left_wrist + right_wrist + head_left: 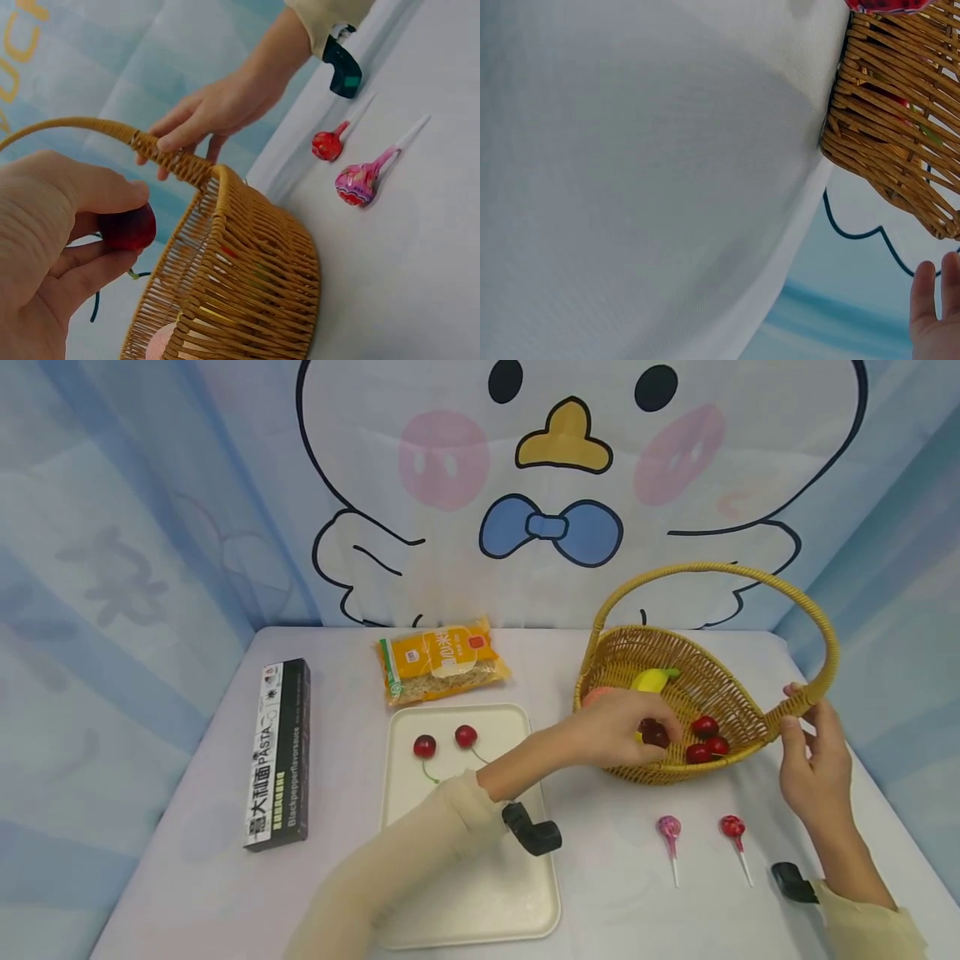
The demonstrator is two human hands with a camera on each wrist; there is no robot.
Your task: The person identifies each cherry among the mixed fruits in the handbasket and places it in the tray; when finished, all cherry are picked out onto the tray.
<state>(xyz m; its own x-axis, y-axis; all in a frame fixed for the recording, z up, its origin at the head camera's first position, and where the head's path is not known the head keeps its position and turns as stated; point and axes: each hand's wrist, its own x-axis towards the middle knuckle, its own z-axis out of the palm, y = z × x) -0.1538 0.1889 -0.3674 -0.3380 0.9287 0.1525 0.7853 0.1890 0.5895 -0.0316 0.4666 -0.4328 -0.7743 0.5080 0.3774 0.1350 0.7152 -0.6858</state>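
A yellow wicker basket (637, 647) stands at the right of the table, its tall handle (712, 568) arched over it. Over its near side, my left hand (626, 727) pinches a dark red cherry (129, 226) between thumb and fingers. My right hand (821, 768) holds the handle's right base, thumb on one side and fingers on the other; the left wrist view also shows this grip. Inside the basket are several red cherries (705, 727), a banana (651, 680) and a pinkish round fruit (597, 695), partly hidden by my left hand.
Two lollipops (670, 827) lie in front of the basket. A cream tray (517, 902) under my left forearm bears two stemmed cherries (424, 746). Behind it lies an orange grain packet (442, 662); a black-and-white pasta box (279, 752) is at left. A cartoon-print curtain (555, 593) hangs behind.
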